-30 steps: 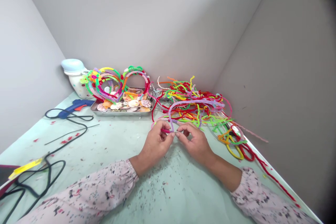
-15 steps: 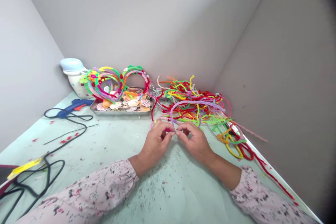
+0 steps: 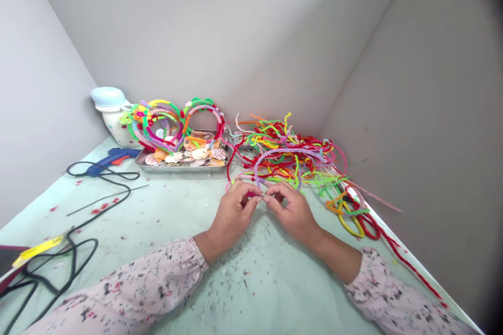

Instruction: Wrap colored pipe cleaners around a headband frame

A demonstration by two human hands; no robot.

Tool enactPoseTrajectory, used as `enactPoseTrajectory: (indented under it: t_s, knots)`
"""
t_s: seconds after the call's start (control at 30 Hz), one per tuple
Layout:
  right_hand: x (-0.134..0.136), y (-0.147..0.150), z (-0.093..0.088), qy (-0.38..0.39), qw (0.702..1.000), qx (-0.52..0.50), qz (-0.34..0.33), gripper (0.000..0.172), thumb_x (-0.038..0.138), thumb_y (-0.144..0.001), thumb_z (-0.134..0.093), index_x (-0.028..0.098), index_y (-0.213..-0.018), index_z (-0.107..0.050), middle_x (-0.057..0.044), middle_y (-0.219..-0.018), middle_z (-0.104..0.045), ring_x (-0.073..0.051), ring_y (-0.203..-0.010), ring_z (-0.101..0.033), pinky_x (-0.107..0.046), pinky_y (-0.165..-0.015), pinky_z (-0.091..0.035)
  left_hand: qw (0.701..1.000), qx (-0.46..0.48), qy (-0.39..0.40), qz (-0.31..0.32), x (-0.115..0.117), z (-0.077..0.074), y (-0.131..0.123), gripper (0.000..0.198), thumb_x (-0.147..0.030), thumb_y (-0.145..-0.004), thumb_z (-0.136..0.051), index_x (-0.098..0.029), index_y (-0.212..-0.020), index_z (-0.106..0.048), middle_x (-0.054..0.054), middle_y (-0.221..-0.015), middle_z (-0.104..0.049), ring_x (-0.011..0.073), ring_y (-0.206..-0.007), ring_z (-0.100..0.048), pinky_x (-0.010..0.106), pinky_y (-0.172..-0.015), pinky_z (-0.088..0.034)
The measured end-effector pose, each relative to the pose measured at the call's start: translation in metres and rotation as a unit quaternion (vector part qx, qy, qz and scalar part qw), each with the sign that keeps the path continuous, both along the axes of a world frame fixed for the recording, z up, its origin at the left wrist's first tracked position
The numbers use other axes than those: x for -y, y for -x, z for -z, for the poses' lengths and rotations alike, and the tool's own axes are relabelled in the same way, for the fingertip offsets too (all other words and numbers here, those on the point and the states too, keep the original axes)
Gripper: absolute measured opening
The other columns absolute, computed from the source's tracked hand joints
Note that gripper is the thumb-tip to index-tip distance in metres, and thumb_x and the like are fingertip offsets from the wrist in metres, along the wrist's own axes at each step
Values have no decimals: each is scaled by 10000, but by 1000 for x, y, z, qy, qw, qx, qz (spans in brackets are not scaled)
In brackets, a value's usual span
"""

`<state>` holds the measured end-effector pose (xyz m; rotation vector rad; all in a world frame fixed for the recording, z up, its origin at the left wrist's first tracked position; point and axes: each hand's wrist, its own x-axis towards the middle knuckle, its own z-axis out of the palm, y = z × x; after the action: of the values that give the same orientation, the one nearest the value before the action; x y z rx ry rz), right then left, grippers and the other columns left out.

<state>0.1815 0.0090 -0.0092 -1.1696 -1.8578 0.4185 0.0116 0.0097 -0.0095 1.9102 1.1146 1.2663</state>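
Note:
My left hand [image 3: 236, 209] and my right hand [image 3: 293, 213] meet above the table, thumb and forefinger of each pinched together, fingertips almost touching. Between them they grip the end of a lavender pipe cleaner [image 3: 275, 152], which arcs up behind the fingers and away to the right. The fingers hide the gripped end itself. Just beyond the hands lies a tangled heap of coloured pipe cleaners [image 3: 283, 132], in red, green, yellow and orange. A bit of pink shows inside my left hand's curl.
Behind to the left, a metal tray [image 3: 181, 169] holds seashells [image 3: 199, 153] and fuzzy headbands [image 3: 155, 110]. A blue glue gun [image 3: 108, 159] and a white container with a pale blue lid [image 3: 108, 97] stand further left. A black cord [image 3: 73, 267] loops along the left side.

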Motion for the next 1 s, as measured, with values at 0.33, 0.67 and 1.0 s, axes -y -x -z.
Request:
enactPoseTrajectory:
  t_s: [0.33,0.67,1.0]
  knots:
    - [1,-1,-1,1,1000,8,-2,64,261,-856,-565,215,-825,-597,-22,-790,-596,-207,-978,-603,-300,-777,-456,1000,7,18,-7,0,0,-1,96,-193,-840,-560,-185,-888,-643,25,-863,-579,113,-696,-513,212,-581,-386]
    - [1,0,-2,-5,1000,11,-2,54,252,-846,-568,218,-823,-603,-22,-785,-603,-208,-941,-608,-307,-772,-462,999,9,31,-4,-1,1,0,87,-205,-841,-563,-185,-873,-641,21,-837,-565,115,-684,-506,214,-570,-385]
    - [1,0,-1,-9,1000,16,5,63,261,-841,-571,216,-824,-611,-14,-785,-595,-175,-791,-585,-285,-712,-459,999,16,30,-2,-2,3,0,88,-224,-840,-563,-192,-850,-644,25,-824,-569,123,-680,-513,220,-570,-399]
